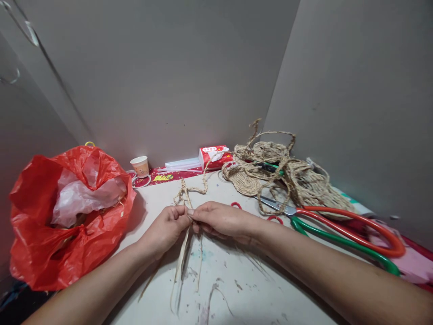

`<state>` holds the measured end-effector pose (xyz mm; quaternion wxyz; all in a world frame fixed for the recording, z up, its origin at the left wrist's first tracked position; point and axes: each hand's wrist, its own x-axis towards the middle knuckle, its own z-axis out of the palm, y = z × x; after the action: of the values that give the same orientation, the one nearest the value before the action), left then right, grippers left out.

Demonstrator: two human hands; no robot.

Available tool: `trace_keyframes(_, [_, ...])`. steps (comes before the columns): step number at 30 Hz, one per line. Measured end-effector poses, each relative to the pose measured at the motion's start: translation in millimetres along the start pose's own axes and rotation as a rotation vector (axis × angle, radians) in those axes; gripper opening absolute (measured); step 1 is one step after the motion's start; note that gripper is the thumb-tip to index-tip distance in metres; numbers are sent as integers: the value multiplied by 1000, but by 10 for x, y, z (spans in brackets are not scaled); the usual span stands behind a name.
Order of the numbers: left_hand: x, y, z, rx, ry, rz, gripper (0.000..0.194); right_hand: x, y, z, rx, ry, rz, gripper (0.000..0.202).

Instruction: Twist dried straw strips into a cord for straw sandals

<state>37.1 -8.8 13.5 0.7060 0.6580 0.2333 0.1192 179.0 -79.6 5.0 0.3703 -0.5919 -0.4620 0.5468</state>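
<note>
My left hand (172,225) and my right hand (216,219) meet over the middle of the table, fingertips pinched together on a thin braided straw cord. Above my fingers the braided part of the straw cord (196,190) loops and runs back toward the tissue pack. Loose flat straw strands (182,257) hang below my hands toward the near side. Both hands have their fingers closed on the straw; the exact crossing point is hidden by the fingertips.
A red plastic bag (34,216) stands at left. Behind are a paper cup (140,167), clear sticks (182,165) and a red tissue pack (216,156). Coiled straw rope (311,185) and large scissors with red and green handles (352,243) lie at right. Straw scraps dot the table (250,302).
</note>
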Motion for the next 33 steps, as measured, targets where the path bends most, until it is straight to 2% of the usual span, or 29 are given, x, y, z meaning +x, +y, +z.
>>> trace_keyframes(3, [24,-3,-84,51,-68,-11,29,7,-19,-84,91,-110,30,35])
trace_keyframes(6, [59,-38,-201,120,-87,11,26,19,-37,-91,226,-149,71,32])
trace_keyframes(11, [55,74,-350,394,-204,-6,24,22,-34,30,289,-22,110,31])
trace_keyframes(14, [-5,226,-348,640,-205,-48,26,12,-23,99,278,47,100,28])
trace_keyframes(18, [-136,310,-182,975,-47,-19,31,-22,-26,180,289,119,70,28])
trace_keyframes(22, [-249,169,84,1336,52,46,28,-41,-12,269,330,159,55,37])
trace_keyframes(24, [-286,69,211,1539,53,28,29,-32,11,305,353,166,67,37])
trace_keyframes(26, [-334,23,317,1669,-8,27,35,-18,31,322,372,160,88,33])
trace_keyframes(29, [-443,135,390,1610,-189,38,27,-10,34,298,416,124,105,26])
trace_keyframes(31, [-491,284,346,1376,-301,31,16,-15,16,255,456,84,98,24])
trace_keyframes(32, [-487,350,294,1218,-303,34,22,-18,5,230,476,60,90,23])
trace_keyframes(33, [-459,398,226,1058,-235,40,26,-19,-6,205,491,40,80,23])
